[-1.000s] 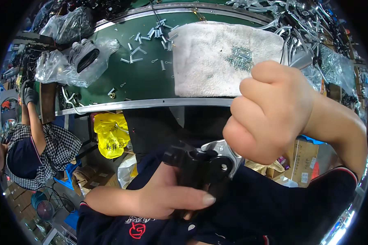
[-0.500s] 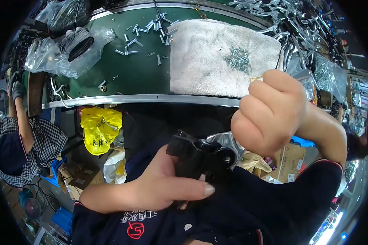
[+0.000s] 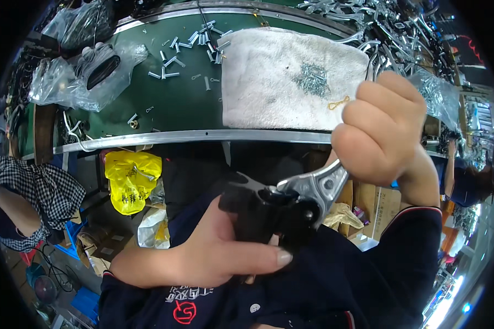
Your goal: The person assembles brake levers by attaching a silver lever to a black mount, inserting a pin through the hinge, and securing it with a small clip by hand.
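White characters [image 3: 189, 294] above a red round emblem [image 3: 184, 313] on the dark shirt [image 3: 334, 279], lower centre of the frame; dark characters [image 3: 132, 193] on the yellow bag [image 3: 131, 175], left of centre; small, indistinct print on the cardboard box [image 3: 388, 211], right of centre.

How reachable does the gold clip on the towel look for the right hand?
Probably yes: the gold clip lies uncovered on the white towel, but the right hand, seemingly closed on the silver lever, would likely have to let go first.
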`<state>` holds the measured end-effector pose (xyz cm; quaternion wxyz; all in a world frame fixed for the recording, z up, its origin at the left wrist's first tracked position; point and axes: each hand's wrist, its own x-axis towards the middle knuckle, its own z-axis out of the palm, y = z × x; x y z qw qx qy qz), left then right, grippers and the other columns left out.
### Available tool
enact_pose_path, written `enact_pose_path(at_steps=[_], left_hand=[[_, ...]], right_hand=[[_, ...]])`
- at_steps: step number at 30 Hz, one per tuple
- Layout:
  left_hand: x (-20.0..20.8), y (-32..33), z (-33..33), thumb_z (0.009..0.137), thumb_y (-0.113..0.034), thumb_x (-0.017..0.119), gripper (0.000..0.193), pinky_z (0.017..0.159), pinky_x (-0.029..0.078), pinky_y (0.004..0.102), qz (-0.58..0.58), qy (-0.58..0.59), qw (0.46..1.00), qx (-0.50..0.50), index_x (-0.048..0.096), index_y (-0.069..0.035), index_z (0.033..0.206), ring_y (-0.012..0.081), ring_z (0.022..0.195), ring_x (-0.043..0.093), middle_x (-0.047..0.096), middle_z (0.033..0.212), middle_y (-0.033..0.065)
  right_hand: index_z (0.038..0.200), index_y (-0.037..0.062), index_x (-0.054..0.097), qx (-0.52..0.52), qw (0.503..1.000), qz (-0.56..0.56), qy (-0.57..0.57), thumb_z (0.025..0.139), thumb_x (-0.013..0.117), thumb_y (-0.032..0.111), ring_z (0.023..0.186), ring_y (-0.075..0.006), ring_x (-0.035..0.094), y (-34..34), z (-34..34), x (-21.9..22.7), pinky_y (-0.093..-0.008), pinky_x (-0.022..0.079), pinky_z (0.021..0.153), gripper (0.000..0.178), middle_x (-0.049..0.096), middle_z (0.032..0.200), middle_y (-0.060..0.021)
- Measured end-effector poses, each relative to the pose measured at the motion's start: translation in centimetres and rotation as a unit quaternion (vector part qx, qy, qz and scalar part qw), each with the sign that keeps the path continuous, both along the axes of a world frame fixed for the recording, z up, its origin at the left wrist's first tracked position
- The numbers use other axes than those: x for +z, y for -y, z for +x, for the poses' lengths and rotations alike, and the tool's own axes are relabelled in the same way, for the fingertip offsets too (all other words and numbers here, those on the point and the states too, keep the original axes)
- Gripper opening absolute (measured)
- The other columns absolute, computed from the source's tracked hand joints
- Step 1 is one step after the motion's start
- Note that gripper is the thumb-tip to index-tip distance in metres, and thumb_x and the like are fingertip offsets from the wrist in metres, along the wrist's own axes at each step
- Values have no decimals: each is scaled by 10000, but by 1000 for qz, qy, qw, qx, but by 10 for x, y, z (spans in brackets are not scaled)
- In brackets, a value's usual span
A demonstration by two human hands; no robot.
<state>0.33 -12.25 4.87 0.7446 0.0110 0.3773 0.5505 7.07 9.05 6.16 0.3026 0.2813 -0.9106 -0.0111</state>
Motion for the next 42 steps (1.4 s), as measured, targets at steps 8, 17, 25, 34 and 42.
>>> enact_pose_path(at_steps=[8,17,25,34,42], left_hand=[[-9,6,-7,623,21,631,343,372,369,199,-13,117,992,47,469,-27,921,92,454,480,493,702,37],[-13,15,-15,592,23,617,357,386,358,210,2,123,991,52,469,-15,914,104,454,469,486,681,46],[-6,31,-22,633,-22,630,287,432,354,206,20,44,999,11,484,-14,880,84,502,469,491,675,23],[-1,42,-14,644,-8,627,249,549,388,223,81,37,994,58,513,-10,865,80,628,499,524,719,28],[-8,41,-9,636,11,619,300,418,356,199,144,75,987,-1,508,5,916,73,445,475,531,619,34]], right_hand=[[509,82,374,24,998,49,-9,361,405,269,398,-131,299,7,-13,6,-262,164,387,240,264,485,6],[538,68,398,42,996,76,-7,353,405,250,397,-123,296,21,-17,14,-257,171,388,260,264,485,13],[534,56,388,56,992,105,-40,346,405,218,404,-132,290,31,-34,12,-261,174,392,248,255,488,10],[502,59,346,79,991,105,38,317,331,220,407,-140,276,53,-32,34,-273,157,400,246,242,484,-4],[528,22,336,68,961,251,91,305,342,216,400,-159,269,69,-32,77,-272,127,407,295,245,474,-29]])
